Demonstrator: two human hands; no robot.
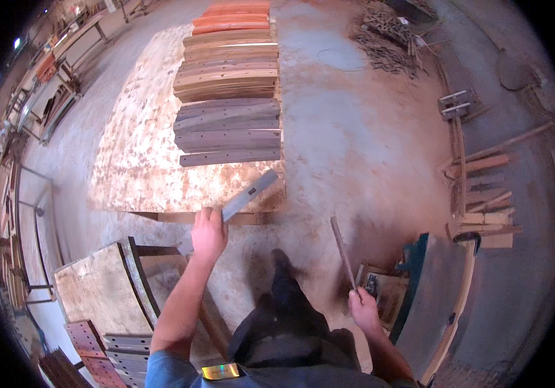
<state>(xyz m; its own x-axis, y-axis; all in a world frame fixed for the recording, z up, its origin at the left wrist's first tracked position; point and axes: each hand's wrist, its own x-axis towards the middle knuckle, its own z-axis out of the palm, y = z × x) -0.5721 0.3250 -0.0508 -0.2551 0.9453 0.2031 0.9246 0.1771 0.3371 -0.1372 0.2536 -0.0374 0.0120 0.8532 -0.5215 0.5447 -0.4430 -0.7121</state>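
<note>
My left hand [209, 233] is closed around a flat grey slat [250, 194] with a dark mark on its face. The slat slants up to the right, its far end over the near edge of a low table [142, 168]. In my right hand [363, 308] is a narrow brownish slat [341, 251], seen nearly edge-on and pointing up and away. On the table, dark slats with small holes [229, 132] lie side by side, nearest to my left hand. Beyond them come brown wooden slats [226, 68], then orange-red ones [232, 19].
At lower left stands a bench [100, 281] beside reddish drilled slats [90, 346]. A green-edged machine or bench [429, 284] is close on my right. Wood offcuts [491, 220] lie at the right, a dark scrap heap [390, 42] at the far right.
</note>
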